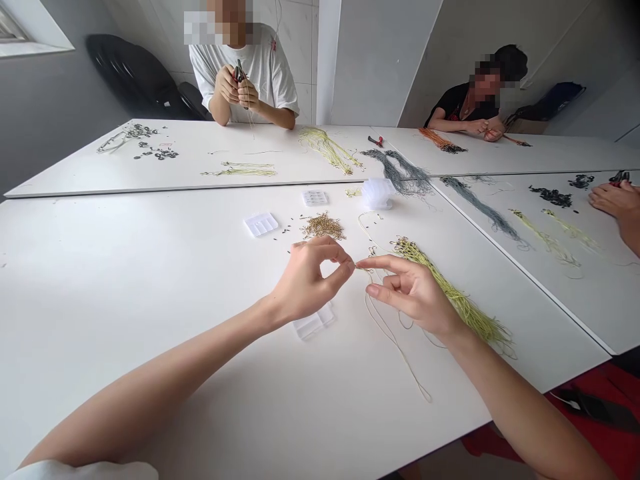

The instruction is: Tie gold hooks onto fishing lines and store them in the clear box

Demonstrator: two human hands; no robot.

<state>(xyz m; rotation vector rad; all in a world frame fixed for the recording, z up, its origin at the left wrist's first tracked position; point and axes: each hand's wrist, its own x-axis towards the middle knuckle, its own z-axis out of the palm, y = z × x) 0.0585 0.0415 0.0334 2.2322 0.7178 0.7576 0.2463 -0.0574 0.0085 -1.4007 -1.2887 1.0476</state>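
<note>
One thin pale-yellow cord point(400, 351), a slack narrow loop, trails to the near right of one heap of small gold metal pieces point(324, 226); the left hand point(311, 277) pinches its upper end between closed fingers; the right hand's point(419, 295) stand parted, forefinger tip at that end. Three clear plastic compartment trays point(260, 225) lie around the heap

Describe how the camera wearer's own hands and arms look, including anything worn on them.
The left hand and right hand are ungloved, with no rings, watch or bracelet visible. Both forearms are bare. A whitish sleeve shows at the left arm; no right sleeve is in view.
</note>
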